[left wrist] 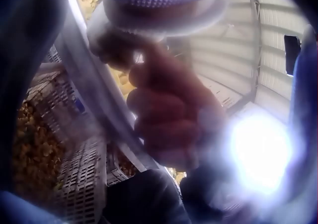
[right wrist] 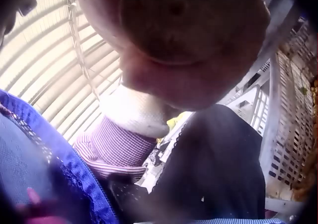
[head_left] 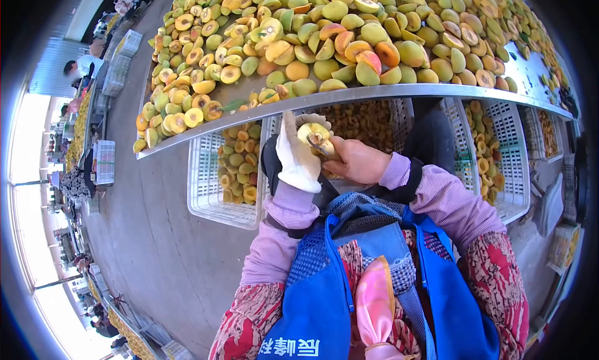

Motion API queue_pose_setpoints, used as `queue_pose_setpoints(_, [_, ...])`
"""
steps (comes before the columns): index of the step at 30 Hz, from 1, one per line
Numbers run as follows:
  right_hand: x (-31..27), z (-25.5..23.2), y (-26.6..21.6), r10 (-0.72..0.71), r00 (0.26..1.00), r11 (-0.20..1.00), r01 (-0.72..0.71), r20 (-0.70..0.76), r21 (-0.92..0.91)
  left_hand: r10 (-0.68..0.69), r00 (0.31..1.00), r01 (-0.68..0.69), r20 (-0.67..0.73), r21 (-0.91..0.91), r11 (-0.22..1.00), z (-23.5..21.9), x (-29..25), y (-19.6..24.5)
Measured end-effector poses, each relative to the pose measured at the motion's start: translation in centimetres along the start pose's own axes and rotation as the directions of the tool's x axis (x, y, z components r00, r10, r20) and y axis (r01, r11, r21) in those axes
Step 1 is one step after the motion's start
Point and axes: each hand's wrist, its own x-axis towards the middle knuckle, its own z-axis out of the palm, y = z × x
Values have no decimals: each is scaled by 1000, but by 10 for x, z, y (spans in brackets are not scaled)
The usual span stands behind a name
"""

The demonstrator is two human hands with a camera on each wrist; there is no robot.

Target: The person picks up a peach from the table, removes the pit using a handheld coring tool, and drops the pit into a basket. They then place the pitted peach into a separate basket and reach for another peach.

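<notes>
In the head view, my left hand (head_left: 296, 153), in a white glove, holds a cut yellow peach (head_left: 311, 133) below the edge of the fruit table. My bare right hand (head_left: 362, 162) grips a small pitting tool, whose curved metal end (head_left: 321, 145) lies against the peach's cut face. The right fingers are curled round the tool, and its round handle end (right wrist: 176, 15) looms dark and close in the right wrist view. Seen from the left wrist, the right hand (left wrist: 166, 104) shows curled fingers in front of the gloved hand.
Halved peaches (head_left: 299, 54) are heaped on a metal table (head_left: 349, 97) with a raised rim. White plastic crates (head_left: 203, 185) with fruit stand beneath it, one on each side of my knees. A crate between them holds small brown pieces (head_left: 362, 123). Other people work at tables far left.
</notes>
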Motion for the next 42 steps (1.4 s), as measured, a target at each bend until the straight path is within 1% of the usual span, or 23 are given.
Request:
queue_pose_setpoints(3, [2, 10, 2, -43, 995, 997, 37, -89, -64, -20, 999, 20, 38, 14, 1000, 0, 2, 9])
queue_pose_setpoints(5, [3, 9, 1, -116, 980, 991, 104, -160, -81, 205, 967, -242, 149, 293, 925, -3, 2, 13])
queue_pose_setpoints(7, [-1, -14, -24, 204, 902, 818, -370, 380, 440, 335, 903, -410, 268, 304, 860, -7, 6, 14])
queue_pose_setpoints(9, [-5, -20, -35, 256, 861, 753, -463, 440, 467, 438, 785, -603, 438, 377, 703, -11, 2, 16])
queue_pose_setpoints(11, [-3, -21, -37, 287, 835, 765, -495, 470, 412, 431, 781, -614, 452, 428, 663, -11, 0, 21])
queue_pose_setpoints(12, [-2, -20, -35, 260, 849, 816, -448, 459, 366, 198, 930, -297, 311, 312, 903, -8, 1, 25])
queue_pose_setpoints(13, [-3, -18, -32, 258, 850, 815, -447, 459, 369, -96, 973, 70, 208, 131, 989, -6, 0, 27])
queue_pose_setpoints(16, [-2, -9, -20, 241, 898, 907, -343, 367, 245, -116, 953, 79, 278, 140, 987, -7, -1, 22])
queue_pose_setpoints(19, [-14, -4, -14, 173, 913, 856, -325, 369, 402, -179, 928, 130, 327, 165, 978, -9, -9, 21])
queue_pose_setpoints(21, [-22, -11, -16, 129, 760, 504, -604, 637, 618, 209, 761, -559, 614, 459, 690, -13, -12, 19])
queue_pose_setpoints(22, [-22, -13, -11, 78, 731, 427, -639, 678, 640, 281, 672, -703, 685, 470, 534, -9, -11, 21])
queue_pose_setpoints(25, [-24, -23, -4, -11, 700, 402, -650, 714, 644, 169, 613, -709, 772, 442, 550, 0, -6, 29])
queue_pose_setpoints(26, [-25, -26, -2, -40, 686, 378, -663, 727, 646, 33, 736, -493, 676, 503, 710, 4, -7, 27])
queue_pose_setpoints(27, [-26, -26, -1, -44, 689, 377, -659, 723, 651, 30, 734, -495, 678, 505, 707, 9, -9, 28])
queue_pose_setpoints(29, [-25, -27, 4, -196, 732, 214, -617, 652, 757, -191, 844, 68, 501, 254, 965, 23, -11, 33])
queue_pose_setpoints(31, [-25, -27, 14, -297, 738, 183, -579, 606, 794, -221, 845, 128, 488, 218, 968, 29, -8, 21])
queue_pose_setpoints(34, [-31, -22, 15, -415, 697, 192, -561, 585, 805, -249, 857, 410, 451, -304, 860, 38, -8, 9])
queue_pose_setpoints(35, [-32, -20, 16, -421, 730, 186, -512, 539, 839, -241, 860, 403, 449, -309, 861, 36, -7, 9])
queue_pose_setpoints(37, [-36, -14, 28, -442, 808, 69, -401, 388, 914, -1, 959, 24, 283, -78, 997, 19, -3, 15])
queue_pose_setpoints(39, [-41, -13, 37, -288, 900, -11, -345, 328, 938, 185, 962, -204, 201, 74, 976, -21, 2, 39])
queue_pose_setpoints(40, [-35, -9, 49, -99, 924, 131, -356, 369, 925, 221, 975, -217, 13, 242, 946, -65, 22, 44])
queue_pose_setpoints(41, [-25, 2, 71, 97, 924, 264, -381, 369, 886, 466, 876, -380, 122, 770, 513, -79, 20, 60])
queue_pose_setpoints(42, [-19, 30, 104, 286, 924, 791, -378, 255, 481, 375, 902, -127, -213, 700, 703, -101, 40, 73])
